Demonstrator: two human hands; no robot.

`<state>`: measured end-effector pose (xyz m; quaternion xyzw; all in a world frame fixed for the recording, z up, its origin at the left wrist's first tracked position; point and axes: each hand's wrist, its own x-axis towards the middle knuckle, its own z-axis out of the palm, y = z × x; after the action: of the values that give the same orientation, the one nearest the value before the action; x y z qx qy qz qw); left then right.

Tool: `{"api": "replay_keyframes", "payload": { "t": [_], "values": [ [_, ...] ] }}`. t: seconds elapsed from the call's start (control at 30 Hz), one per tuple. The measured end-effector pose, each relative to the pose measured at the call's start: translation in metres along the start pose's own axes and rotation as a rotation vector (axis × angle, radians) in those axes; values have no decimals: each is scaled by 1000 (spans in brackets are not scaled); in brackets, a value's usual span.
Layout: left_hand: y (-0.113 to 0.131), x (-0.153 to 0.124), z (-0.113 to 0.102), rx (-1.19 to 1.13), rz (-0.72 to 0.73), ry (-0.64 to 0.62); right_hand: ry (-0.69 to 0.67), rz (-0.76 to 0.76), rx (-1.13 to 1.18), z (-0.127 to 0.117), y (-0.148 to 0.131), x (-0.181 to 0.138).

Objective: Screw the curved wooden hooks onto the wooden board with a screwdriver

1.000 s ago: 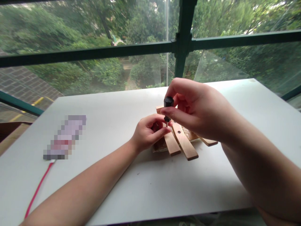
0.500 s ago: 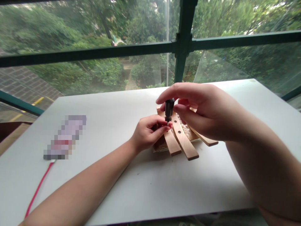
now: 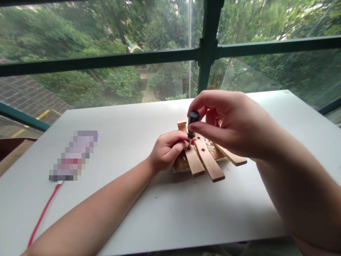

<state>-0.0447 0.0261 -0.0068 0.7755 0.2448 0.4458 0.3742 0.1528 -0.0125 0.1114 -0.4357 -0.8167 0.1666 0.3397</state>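
Observation:
A short black screwdriver (image 3: 193, 119) stands nearly upright, pinched at its handle between the thumb and index finger of my right hand (image 3: 226, 122). Its tip meets a screw hole in the leftmost wooden slat (image 3: 196, 164). My left hand (image 3: 168, 149) is closed beside that slat, its index fingertip reaching behind the screwdriver's shaft; what its curled fingers hold is hidden. A middle wooden slat (image 3: 212, 167) shows two dark screws. Part of a third wooden slat (image 3: 236, 159) sticks out under my right hand. Beneath the slats lies a brown block in clear plastic wrap (image 3: 180, 165).
A pixelated flat object (image 3: 76, 153) lies on the left of the white table (image 3: 149, 220), with a red cable (image 3: 44, 213) running from it towards the front. Green-framed windows (image 3: 209, 46) rise behind the table. A cardboard box (image 3: 16, 153) stands beyond the left edge.
My right index finger and thumb have closed round the screwdriver's handle from a looser, spread pose. My left thumb has drawn back from the screwdriver's tip, leaving the screw hole in view.

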Motion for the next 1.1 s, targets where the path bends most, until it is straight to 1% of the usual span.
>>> {"api": "replay_keyframes", "payload": {
  "t": [0.23, 0.47, 0.7, 0.8, 0.87, 0.97, 1.1],
  "values": [
    [0, 2, -3, 85, 41, -10, 30, -14, -12, 2, 3, 0],
    [0, 3, -4, 124, 74, -33, 114, -42, -61, 4, 1, 2],
    [2, 4, -5, 146, 78, -32, 124, -17, -48, 7, 2, 2],
    [2, 4, -5, 154, 85, -36, 99, -27, -21, 7, 3, 1],
    [1, 4, -5, 168, 100, -39, 50, -46, 16, 5, 2, 0],
    [-1, 4, -4, 200, 135, -51, -12, -92, 59, 3, -1, -1],
    [-1, 3, -4, 231, 168, -49, -50, -156, 63, 1, -3, -1]
  ]
}}
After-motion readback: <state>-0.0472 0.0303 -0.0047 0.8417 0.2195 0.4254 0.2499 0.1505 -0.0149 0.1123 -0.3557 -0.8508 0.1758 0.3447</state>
